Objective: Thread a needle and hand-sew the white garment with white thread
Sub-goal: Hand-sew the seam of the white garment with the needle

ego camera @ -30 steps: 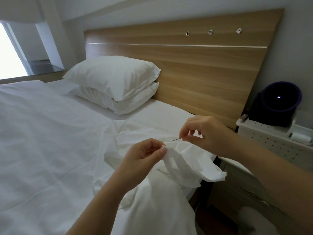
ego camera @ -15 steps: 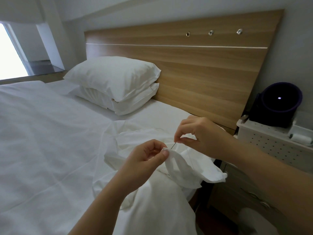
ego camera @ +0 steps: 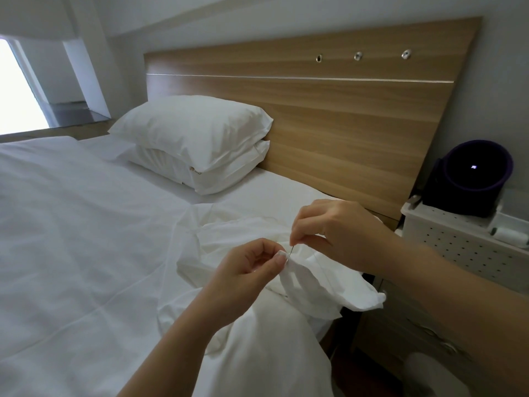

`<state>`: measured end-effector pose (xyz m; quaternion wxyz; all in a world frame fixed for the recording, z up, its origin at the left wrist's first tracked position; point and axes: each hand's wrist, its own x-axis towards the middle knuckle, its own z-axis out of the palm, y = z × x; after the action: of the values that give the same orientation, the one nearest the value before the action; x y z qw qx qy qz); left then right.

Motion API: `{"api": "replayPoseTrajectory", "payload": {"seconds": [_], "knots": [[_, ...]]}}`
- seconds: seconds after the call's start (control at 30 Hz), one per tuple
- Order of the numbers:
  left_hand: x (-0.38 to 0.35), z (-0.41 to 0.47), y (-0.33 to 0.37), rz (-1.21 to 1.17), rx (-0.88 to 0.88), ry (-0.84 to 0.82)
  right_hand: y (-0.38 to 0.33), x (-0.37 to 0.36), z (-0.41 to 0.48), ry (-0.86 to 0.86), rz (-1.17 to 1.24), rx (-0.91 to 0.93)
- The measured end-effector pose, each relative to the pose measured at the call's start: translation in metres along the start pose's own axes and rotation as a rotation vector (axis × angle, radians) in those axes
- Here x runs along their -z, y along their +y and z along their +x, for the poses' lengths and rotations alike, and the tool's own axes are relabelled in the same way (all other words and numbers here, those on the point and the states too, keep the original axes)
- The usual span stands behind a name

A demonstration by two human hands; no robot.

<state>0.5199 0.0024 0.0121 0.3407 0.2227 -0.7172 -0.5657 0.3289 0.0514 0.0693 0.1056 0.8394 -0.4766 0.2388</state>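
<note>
Hanging almost upright, the needle point(ego camera: 291, 250) is pinched near its top between thumb and forefinger of the right hand point(ego camera: 337, 233), with the other fingers loosely curled above. Its long axis runs steeply up and down, and its point is aimed at a raised fold of the white garment point(ego camera: 320, 285).

That fold is held up off the bed point(ego camera: 86, 224) by the left hand point(ego camera: 246, 270), whose thumb and forefinger are pressed together on the cloth's edge while the remaining fingers are curled into the palm. The needle tip is seen just beside the left fingertips, to their right, at the crest of the fold. Whether the cloth is pierced cannot be told. The rest of the garment is draped over the bed's edge. The white thread cannot be made out against the white cloth.

The next stitch is judged to turn on one relation: the fold lies just below the right hand, so the needle would be driven downward along its own axis. It would pass close to the left forefinger, where a prick is to be guarded against.
</note>
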Motion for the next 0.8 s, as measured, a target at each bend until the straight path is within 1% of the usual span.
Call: {"api": "replayPoseTrajectory", "payload": {"seconds": [0.13,0.47,0.53,0.67,0.73,0.8], "knots": [[-0.002,0.001,0.004,0.014,-0.013,0.015,-0.007,-0.003,0.000,0.030,0.071,0.017],[0.001,0.002,0.005,-0.012,0.009,0.038,-0.002,-0.012,-0.009,0.132,0.242,-0.200],[0.001,0.003,0.004,-0.011,0.012,0.057,-0.007,-0.010,-0.013,0.168,0.231,-0.177],[0.000,0.005,0.006,0.014,0.009,0.091,-0.020,-0.016,-0.017,0.170,0.104,-0.093],[0.000,0.005,0.006,0.002,0.014,0.105,-0.025,-0.020,-0.018,0.264,0.088,-0.145],[0.000,0.006,0.006,-0.004,0.031,0.137,-0.031,-0.023,-0.023,0.358,0.094,-0.236]]}}
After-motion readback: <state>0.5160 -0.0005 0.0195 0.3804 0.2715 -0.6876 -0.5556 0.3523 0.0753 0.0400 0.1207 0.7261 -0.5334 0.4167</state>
